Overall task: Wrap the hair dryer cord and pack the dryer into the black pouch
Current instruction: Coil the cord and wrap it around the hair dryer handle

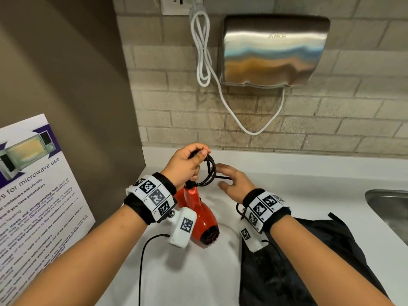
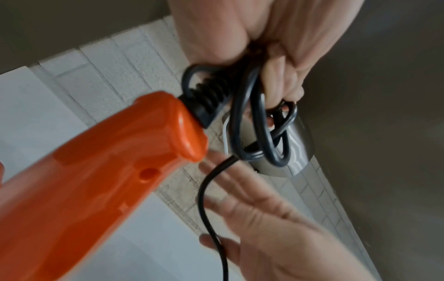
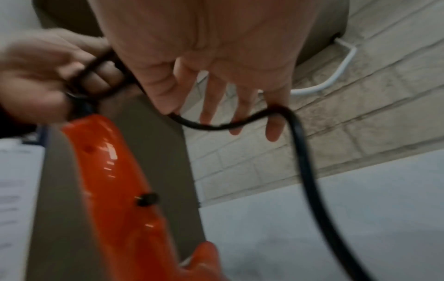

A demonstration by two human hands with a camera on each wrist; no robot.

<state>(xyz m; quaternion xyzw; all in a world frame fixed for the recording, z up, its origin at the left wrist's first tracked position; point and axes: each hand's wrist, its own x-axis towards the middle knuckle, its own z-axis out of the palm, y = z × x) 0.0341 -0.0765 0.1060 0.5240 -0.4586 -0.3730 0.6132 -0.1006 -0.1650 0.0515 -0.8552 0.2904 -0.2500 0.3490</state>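
A: Leftmost first. Microwave-use notice (image 1: 33,195) leans on the brown side panel (image 1: 72,74), 9 o'clock of the hands.

B: Left hand (image 1: 185,166)?

A: Raised above the white counter (image 1: 298,180), fingers curled, thumb pressing several black loops of the dryer cord (image 1: 208,171) against them. Left wrist view confirms it: coils (image 2: 259,121) bunched in the fist, ribbed strain relief just under the palm.

B: Dryer position?

A: Red-orange hair dryer (image 1: 198,215) hangs from that hand by its cord end, handle up, nozzle at 5 o'clock, low over the counter; whether it touches the counter I cannot tell. A free cord length (image 1: 143,261) runs off the bottom edge at 7 o'clock.

B: Right hand (image 1: 234,181)?

A: At 3 o'clock of the coil, just beside it. Fingers (image 3: 273,131) straight and spread, nothing clamped; one cord strand drapes across them and drops toward the counter.

B: Pouch?

A: Black pouch (image 1: 309,261) lies flat on the counter at 5 o'clock, under the right forearm, apart from the dryer.

B: Surroundings?

A: Steel wall hand dryer (image 1: 273,49) at 12 to 1 o'clock on the tile, white cable (image 1: 203,51) looping from the socket (image 1: 174,3). Sink rim (image 1: 388,208) at 3 o'clock, far right.
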